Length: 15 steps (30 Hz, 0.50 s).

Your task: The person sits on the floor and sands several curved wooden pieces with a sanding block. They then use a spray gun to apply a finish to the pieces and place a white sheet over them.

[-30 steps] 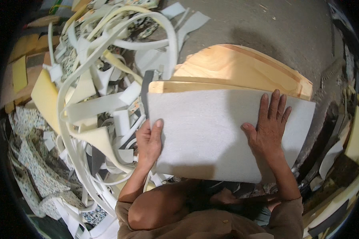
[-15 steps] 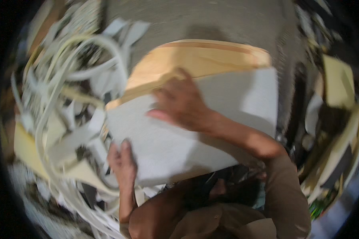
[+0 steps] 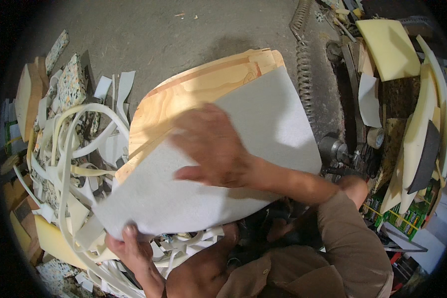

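Note:
A pale grey foam or felt sheet (image 3: 278, 119) lies over a wooden board (image 3: 184, 87) with rounded corners, whose far strip shows bare. With the thumb on top and the fingers beneath, my left hand (image 3: 133, 251) grips the sheet's near left corner. My right hand (image 3: 211, 144) is over the middle of the sheet, palm down, its fingers stretched out and smeared by motion. Whether its palm touches the sheet I cannot tell. Nothing shows in that hand.
Foam strips and offcuts (image 3: 74, 164) heap up at the left. A coiled air hose (image 3: 303, 74) runs along the floor at the right, near a metal tool (image 3: 333, 147). Farther right stand yellow foam pieces (image 3: 390, 49) and a tape roll (image 3: 375, 137).
The board and sheet have turned in view, their left side swinging nearer me. My left hand has moved down and left to the sheet's corner. My right hand has shifted slightly left and nearer.

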{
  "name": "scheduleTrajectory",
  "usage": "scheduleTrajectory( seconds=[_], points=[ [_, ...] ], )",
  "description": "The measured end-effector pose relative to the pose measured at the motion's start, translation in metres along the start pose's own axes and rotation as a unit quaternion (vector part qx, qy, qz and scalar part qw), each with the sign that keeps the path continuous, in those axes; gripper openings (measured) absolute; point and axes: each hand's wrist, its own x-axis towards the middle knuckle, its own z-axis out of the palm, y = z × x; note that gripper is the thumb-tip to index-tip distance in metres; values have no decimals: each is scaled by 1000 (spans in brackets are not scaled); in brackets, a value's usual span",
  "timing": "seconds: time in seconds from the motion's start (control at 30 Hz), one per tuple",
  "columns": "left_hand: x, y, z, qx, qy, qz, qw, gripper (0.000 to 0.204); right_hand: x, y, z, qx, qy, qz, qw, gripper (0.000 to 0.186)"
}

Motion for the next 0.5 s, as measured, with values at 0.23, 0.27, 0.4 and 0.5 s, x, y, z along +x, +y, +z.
scheduleTrajectory(
  seconds=[0.23, 0.27, 0.4, 0.5],
  points=[
    [-48, 7, -27, 97, -5, 141, 985, 49, -93, 16, -60, -82, -105, 252, 958, 91],
    [-55, 7, -33, 117, -9, 163, 980, 51, -100, 15, -59, -77, -133, 254, 955, 95],
    [-80, 15, -66, 210, -49, 171, 961, 61, -112, 16, -50, -99, -185, 255, 944, 96],
    [-91, 8, -81, 252, 83, 193, 944, 73, -113, 23, -47, -102, -179, 254, 945, 96]
  ],
)
